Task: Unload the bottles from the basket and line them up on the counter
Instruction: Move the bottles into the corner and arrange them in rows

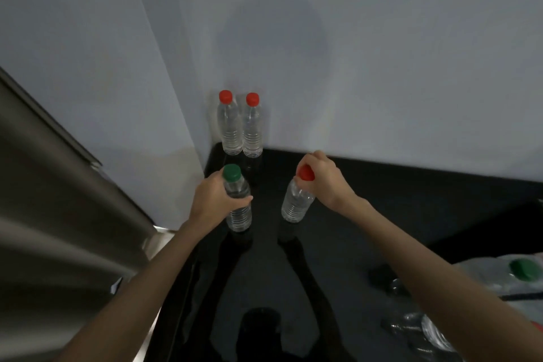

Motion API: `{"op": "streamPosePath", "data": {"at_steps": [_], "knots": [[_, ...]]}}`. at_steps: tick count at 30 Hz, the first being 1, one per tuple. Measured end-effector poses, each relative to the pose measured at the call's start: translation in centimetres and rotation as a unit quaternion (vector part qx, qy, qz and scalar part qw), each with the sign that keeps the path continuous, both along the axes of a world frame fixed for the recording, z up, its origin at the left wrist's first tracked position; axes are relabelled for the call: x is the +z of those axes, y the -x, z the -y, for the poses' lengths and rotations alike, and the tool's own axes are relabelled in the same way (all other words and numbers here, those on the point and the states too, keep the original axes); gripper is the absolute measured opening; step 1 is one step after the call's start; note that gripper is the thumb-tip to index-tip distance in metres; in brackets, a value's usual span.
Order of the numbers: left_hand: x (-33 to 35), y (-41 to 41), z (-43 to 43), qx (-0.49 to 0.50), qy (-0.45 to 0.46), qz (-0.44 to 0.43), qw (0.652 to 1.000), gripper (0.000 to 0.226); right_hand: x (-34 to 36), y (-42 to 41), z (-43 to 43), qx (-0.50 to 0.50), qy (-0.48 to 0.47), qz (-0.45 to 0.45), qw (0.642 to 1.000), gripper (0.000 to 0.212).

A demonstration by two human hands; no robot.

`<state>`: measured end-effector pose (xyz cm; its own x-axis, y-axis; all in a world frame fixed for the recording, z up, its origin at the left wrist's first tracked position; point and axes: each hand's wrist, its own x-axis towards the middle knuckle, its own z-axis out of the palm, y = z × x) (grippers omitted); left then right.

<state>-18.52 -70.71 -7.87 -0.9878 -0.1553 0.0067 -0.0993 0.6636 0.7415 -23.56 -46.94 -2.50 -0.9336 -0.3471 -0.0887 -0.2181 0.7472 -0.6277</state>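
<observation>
Two clear water bottles with red caps stand side by side in the back corner of the glossy black counter. My left hand grips a green-capped bottle around its body, upright, just above or on the counter. My right hand holds a red-capped bottle by its cap; this bottle tilts slightly. At the right edge lie more clear bottles, one with a green cap, blurred and partly hidden by my right forearm; I cannot make out the basket.
A white wall rises behind the counter. A steel-coloured appliance stands at the left, close to the counter's left edge. Dark reflections of my arms show in the counter top.
</observation>
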Motion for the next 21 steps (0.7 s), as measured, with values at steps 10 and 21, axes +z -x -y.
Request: {"op": "streamPosePath", "data": {"at_steps": [10, 21], "knots": [[-2.4, 1.3, 1.6, -0.006, -0.005, -0.009, 1.000, 0.060, 0.0, 1.8, 0.5, 0.010, -0.099, -0.035, 0.994, 0.020], [-3.8, -1.4, 2.7, 0.019, -0.229, 0.077, 0.970, 0.052, 0.1, 0.1, 9.4, 0.196, -0.050, -0.090, 0.975, 0.046]]}}
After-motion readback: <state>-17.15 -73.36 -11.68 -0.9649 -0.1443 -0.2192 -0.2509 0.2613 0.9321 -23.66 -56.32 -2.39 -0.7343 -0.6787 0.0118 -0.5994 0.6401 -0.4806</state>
